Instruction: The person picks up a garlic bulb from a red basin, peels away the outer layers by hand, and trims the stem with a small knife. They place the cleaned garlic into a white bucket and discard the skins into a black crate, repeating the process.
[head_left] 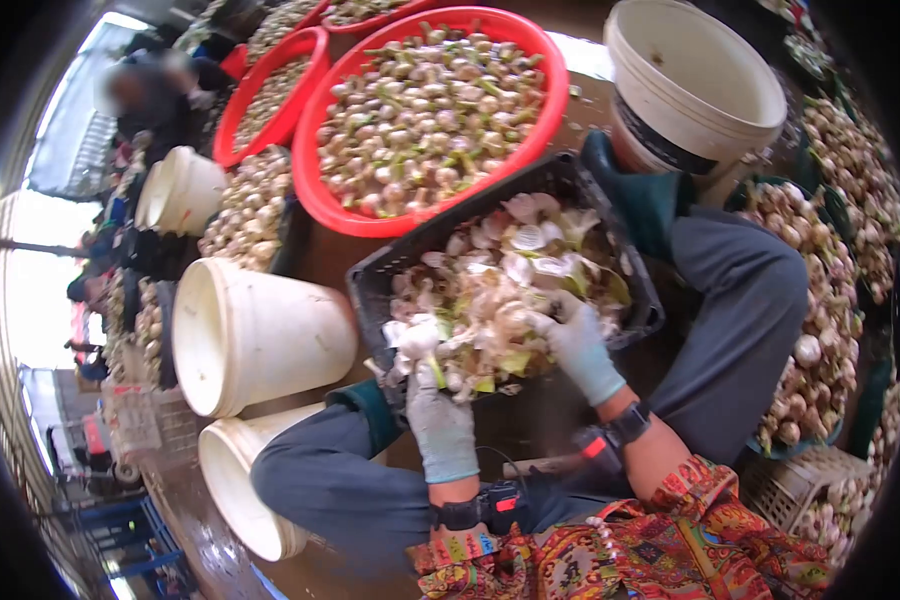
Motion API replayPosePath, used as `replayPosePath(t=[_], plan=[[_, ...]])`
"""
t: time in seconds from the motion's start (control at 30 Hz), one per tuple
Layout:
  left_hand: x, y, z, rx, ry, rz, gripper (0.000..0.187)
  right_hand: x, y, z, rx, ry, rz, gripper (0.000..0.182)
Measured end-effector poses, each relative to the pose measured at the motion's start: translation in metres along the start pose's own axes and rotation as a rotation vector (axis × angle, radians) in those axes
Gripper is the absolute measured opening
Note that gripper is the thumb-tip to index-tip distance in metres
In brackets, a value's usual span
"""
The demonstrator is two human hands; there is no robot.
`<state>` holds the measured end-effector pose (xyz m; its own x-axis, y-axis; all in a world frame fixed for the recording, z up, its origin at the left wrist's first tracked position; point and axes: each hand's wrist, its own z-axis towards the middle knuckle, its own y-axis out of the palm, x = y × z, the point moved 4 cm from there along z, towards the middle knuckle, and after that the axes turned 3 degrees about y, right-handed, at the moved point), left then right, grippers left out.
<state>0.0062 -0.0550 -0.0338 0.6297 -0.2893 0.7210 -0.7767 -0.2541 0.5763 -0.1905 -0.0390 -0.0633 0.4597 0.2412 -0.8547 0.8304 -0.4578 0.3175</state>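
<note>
Both my hands wear pale gloves and are over a black plastic crate (pixel 642 290) between my knees. Loose garlic skins and leaf scraps (pixel 485 300) fill the crate. At its near left corner, my left hand (pixel 438 425) has its fingers closed around a white garlic bulb (pixel 417 343) with a greenish stem. My right hand (pixel 578 345) is at the crate's right side, its fingers bent together among the skins; whatever they pinch is too small to make out.
A large red tub (pixel 305 150) of garlic bulbs stands beyond the crate. White buckets (pixel 290 335) lie at the left, and another white bucket (pixel 690 90) is at the upper right. Garlic heaps (pixel 805 300) line the right side. Another person (pixel 150 100) is at the upper left.
</note>
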Motion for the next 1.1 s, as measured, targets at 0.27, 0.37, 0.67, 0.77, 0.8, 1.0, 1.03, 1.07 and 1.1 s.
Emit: replayPosePath(t=[0.27,0.37,0.67,0.77,0.8,1.0,1.03,1.07,1.1], plan=[[0.215,0.014,0.070,-0.170,0.478,-0.361,0.038,-0.017,0.011,-0.020,-0.087,-0.341,-0.722,0.021],[0.231,0.047,0.114,-0.059,0.464,-0.332,0.040,-0.031,0.022,-0.027,-0.164,-0.334,-0.669,0.019],[0.071,0.083,0.368,-0.535,0.128,1.840,0.041,0.001,0.011,0.004,-0.232,0.005,-0.720,0.022],[0.031,0.107,0.388,-0.620,-0.034,2.253,0.063,0.005,0.013,0.019,-0.283,0.118,-0.743,0.026],[0.021,0.106,0.403,-0.631,-0.042,2.250,0.063,0.001,0.014,0.024,-0.297,0.179,-0.753,0.027],[0.015,0.110,0.427,-0.538,-0.233,2.044,0.061,0.002,0.018,0.032,-0.293,0.217,-0.671,0.029],[0.024,0.115,0.416,-0.552,-0.104,1.919,0.051,0.000,0.018,0.030,-0.293,0.209,-0.681,0.028],[0.030,0.115,0.402,-0.558,-0.100,1.922,0.051,-0.002,0.018,0.028,-0.293,0.195,-0.690,0.027],[0.038,0.121,0.381,-0.473,-0.086,1.622,0.044,-0.002,0.017,0.024,-0.300,0.153,-0.664,0.027]])
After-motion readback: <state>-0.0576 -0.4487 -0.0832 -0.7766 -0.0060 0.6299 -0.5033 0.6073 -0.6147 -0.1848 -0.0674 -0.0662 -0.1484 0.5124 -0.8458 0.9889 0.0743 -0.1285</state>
